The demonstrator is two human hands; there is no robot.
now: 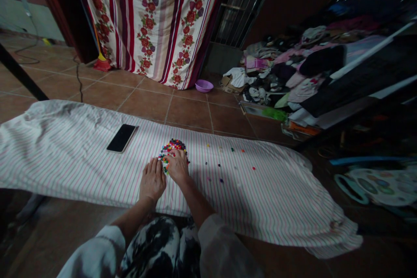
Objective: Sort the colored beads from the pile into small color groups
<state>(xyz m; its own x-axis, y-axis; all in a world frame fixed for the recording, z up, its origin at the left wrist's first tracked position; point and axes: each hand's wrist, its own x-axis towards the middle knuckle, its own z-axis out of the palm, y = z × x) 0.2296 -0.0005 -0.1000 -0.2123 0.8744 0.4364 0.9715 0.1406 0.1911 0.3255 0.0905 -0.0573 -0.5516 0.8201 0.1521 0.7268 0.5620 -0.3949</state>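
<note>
Small multicoloured beads (176, 142) lie in a heap on a striped cloth (97, 173) spread over a low bench or table. My left hand (153, 180) rests flat on the cloth at the heap's left edge, its fingers stretched out. My right hand (177, 166) is over the heap with fingers bent down among the beads; whether a bead is between the fingertips is too small to tell. To the right, several single beads lie spaced apart in rough rows, among them a red bead (253, 168) and a dark blue bead (221, 180).
A black-screened phone (121, 138) lies left on the cloth. Beyond, on the tiled floor, are a purple basin (204, 86), a red broom head (102, 64) and a floral curtain (146, 21). Piled clothes (293, 65) and a pale plastic item (384, 186) stand at right.
</note>
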